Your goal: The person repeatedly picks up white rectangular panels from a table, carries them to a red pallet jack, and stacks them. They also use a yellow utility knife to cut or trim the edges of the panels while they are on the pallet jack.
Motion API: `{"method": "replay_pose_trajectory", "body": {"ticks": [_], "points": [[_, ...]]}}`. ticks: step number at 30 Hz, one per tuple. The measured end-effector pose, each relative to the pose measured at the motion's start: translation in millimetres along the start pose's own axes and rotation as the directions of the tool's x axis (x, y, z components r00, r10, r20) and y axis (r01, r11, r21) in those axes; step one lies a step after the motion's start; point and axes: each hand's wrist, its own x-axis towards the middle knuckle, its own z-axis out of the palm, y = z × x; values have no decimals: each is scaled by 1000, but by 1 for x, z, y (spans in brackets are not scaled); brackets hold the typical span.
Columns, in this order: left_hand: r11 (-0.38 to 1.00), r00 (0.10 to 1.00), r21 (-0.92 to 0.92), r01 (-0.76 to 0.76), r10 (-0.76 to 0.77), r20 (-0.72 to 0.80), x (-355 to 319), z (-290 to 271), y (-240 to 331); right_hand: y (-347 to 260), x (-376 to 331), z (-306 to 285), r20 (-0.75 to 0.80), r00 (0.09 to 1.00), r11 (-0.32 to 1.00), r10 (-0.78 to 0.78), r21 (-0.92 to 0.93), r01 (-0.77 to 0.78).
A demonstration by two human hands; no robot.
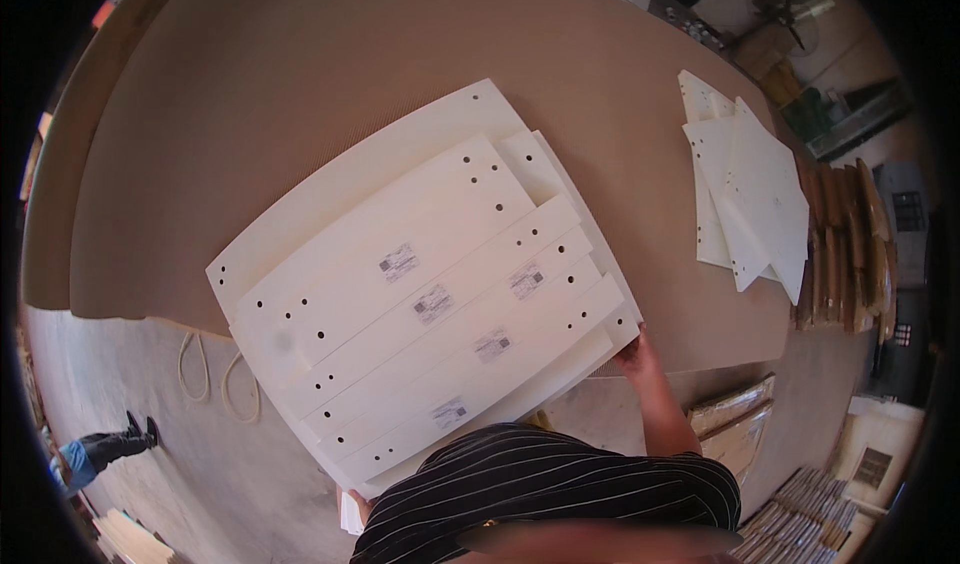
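A stack of white flat panels (375,299) lies tilted across the near part of the work surface and overhangs its front edge. Dark round holes run along the panel ends, and several carry a small printed label (398,263). At the stack's right near corner, my right hand (632,352) grips the edge, its fingers partly tucked beneath. My left hand (358,506) is at the lower left corner, closed on the edge; most of it is hidden by the panels and my striped shirt.
Brown corrugated cardboard (620,94) covers the table, its left side curled. Loose white panels (745,189) lie at the right. Beyond are stacked brown packages (850,249); wrapped bundles (735,419) rest below. A person (95,454) stands far left, near a looped cord (240,389).
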Motion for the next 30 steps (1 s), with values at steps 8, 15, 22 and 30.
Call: {"method": "replay_pose_trajectory", "body": {"ticks": [8,15,22,30], "points": [[976,990,191,-106,121,-72,51,-14,30,33,-4,1,-95,994,978,-51,196,69],[999,940,25,-48,37,340,120,24,88,73,-2,6,-16,975,934,-223,282,218],[930,892,136,-343,277,356,141,101,133,105,1,22,-41,963,910,-266,320,265],[828,905,415,-378,235,355,155,122,152,117,-7,10,113,918,911,-381,217,351]]}}
